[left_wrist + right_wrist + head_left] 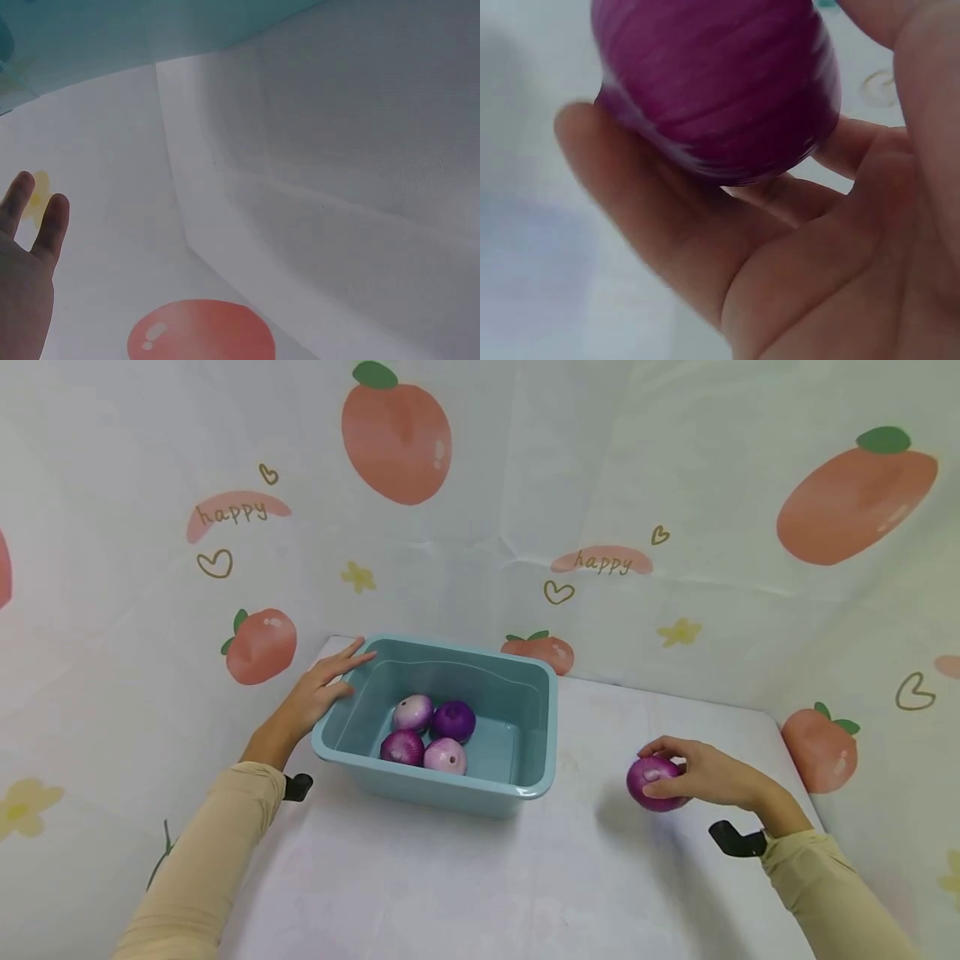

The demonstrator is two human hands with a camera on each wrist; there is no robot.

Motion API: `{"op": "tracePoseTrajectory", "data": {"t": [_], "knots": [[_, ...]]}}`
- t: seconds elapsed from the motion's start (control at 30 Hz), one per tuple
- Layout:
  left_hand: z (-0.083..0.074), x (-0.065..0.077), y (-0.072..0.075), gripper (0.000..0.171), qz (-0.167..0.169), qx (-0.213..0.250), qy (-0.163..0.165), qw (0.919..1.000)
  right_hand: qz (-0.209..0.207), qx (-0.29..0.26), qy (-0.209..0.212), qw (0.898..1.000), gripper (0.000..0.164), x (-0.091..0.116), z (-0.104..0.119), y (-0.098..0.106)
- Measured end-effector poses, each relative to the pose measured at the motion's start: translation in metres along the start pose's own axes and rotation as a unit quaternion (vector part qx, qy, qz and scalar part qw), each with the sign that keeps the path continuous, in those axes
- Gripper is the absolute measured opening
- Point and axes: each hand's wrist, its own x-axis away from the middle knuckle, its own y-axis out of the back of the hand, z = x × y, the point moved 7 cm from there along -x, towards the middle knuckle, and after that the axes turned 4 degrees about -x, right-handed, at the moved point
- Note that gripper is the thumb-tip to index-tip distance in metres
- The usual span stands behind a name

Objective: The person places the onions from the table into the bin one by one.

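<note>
On the right side, my right hand [708,774] holds a purple onion [654,782] above the white table. In the right wrist view, the fingers [652,202] curl round the onion [720,90], which shows ridged, shiny skin. My left hand [321,692] lies at the left rim of a blue-grey plastic bin [442,783], its fingers fairly straight. Several onions sit together inside the bin: a pale one [412,713], a dark purple one [453,722], a striped purple one [402,747] and a pinkish one [446,757].
The white tabletop [450,885] extends in front of the bin and to its right. Behind it hangs a white cloth [480,552] printed with fruit, hearts and the word happy. Black wrist straps [737,841] sit at both sleeves.
</note>
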Motion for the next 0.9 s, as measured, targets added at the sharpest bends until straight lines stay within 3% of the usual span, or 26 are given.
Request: {"op": "tracePoseTrajectory", "data": {"t": [0.3,0.47,0.67,0.9], "knots": [[0.001,0.000,0.000,0.060,-0.003,-0.007,0.005,1.0000,-0.053,0.026,0.096,0.994,0.056,-0.026,0.095,0.037],[-0.001,0.001,0.000,0.061,-0.001,-0.012,0.000,0.9999,-0.054,0.023,0.152,0.987,0.055,-0.042,0.147,0.045],[0.001,0.001,0.000,0.060,-0.002,-0.016,0.000,0.9999,-0.041,0.006,0.189,0.981,0.054,-0.079,0.193,0.035],[0.000,0.000,0.000,0.060,-0.004,-0.017,-0.006,0.9998,-0.017,-0.028,0.202,0.979,0.055,-0.132,0.223,0.005]]}}
